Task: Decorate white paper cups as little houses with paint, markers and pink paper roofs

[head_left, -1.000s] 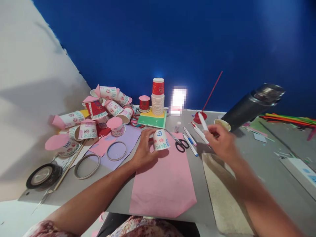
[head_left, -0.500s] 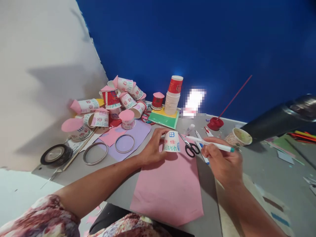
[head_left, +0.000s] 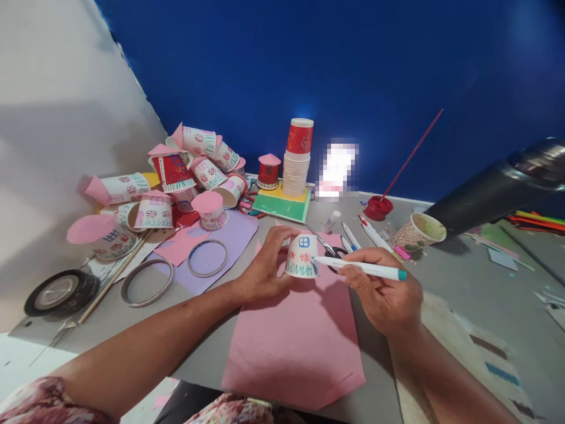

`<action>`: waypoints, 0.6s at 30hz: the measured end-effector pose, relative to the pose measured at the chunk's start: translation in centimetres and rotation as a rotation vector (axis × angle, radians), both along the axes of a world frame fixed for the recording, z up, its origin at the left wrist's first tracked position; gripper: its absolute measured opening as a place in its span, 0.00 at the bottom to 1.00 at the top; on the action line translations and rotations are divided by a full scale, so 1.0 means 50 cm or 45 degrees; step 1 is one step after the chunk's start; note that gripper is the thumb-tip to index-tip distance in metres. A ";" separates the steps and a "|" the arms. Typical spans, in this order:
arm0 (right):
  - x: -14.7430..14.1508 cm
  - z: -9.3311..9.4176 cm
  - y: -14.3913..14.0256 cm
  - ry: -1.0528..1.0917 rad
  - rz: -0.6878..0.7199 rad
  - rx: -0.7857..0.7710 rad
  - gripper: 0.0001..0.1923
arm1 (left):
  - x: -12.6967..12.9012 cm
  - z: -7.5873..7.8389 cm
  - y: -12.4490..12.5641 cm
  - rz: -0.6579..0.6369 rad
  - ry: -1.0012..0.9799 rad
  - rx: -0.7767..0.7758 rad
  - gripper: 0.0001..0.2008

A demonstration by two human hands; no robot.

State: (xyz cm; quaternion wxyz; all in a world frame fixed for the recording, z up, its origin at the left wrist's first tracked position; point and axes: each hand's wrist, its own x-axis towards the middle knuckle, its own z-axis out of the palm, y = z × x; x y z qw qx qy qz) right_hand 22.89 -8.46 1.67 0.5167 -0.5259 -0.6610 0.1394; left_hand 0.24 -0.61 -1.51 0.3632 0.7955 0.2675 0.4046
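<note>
My left hand grips an upside-down white paper cup from its left side. The cup has a blue window, red flowers and green grass strokes drawn on it, and it sits over a pink sheet of paper. Between the fingers of my right hand is a white marker with a green end. Its tip points left and meets or nearly meets the cup's right side. Black-handled scissors lie behind the marker, partly hidden by it and the cup.
Decorated cups with pink paper tops are heaped at the left. Two tape rings and a black tape roll lie nearer. A cup stack stands at the back. Several markers, a patterned cup and a dark bottle are rightward.
My right hand has brought the marker's tip left and down to the cup's drawn side. The left hand still holds the cup. The view has shifted slightly.
</note>
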 end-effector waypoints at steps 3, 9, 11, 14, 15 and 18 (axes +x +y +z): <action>-0.002 0.003 0.002 -0.058 -0.018 0.002 0.08 | 0.000 0.002 0.000 0.011 0.022 0.058 0.35; -0.004 0.004 0.003 -0.098 -0.023 0.021 0.07 | 0.000 0.003 -0.001 0.019 0.034 0.104 0.34; -0.004 0.006 0.003 -0.110 -0.023 0.017 0.07 | 0.001 0.003 -0.003 0.028 0.020 0.111 0.34; -0.004 0.008 0.004 -0.125 -0.011 0.014 0.06 | 0.001 0.005 -0.004 0.029 0.015 0.117 0.33; -0.004 0.009 0.004 -0.128 -0.006 0.018 0.06 | 0.001 0.006 -0.003 0.026 0.017 0.122 0.33; -0.003 0.009 0.005 -0.120 -0.013 0.017 0.07 | 0.001 0.008 -0.001 0.012 0.023 0.127 0.33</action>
